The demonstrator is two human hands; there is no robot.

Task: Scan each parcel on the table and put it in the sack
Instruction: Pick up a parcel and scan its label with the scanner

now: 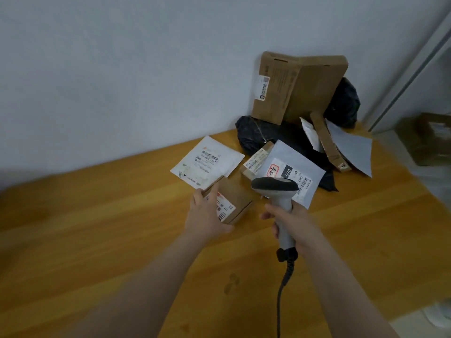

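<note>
My left hand grips a small brown cardboard box with a barcode label on top; the box is at the table's middle. My right hand holds a grey handheld scanner by its handle, its dark head pointing over the box's right side. A cable hangs from the handle toward me. Beyond lie a white mailer, a grey mailer with labels, and another small brown box. No sack is in view.
The wooden table runs to a white wall. At the back right a pile holds a large flat cardboard box, black plastic bags, a long thin carton and a grey envelope. A blurred shelf is at the right edge.
</note>
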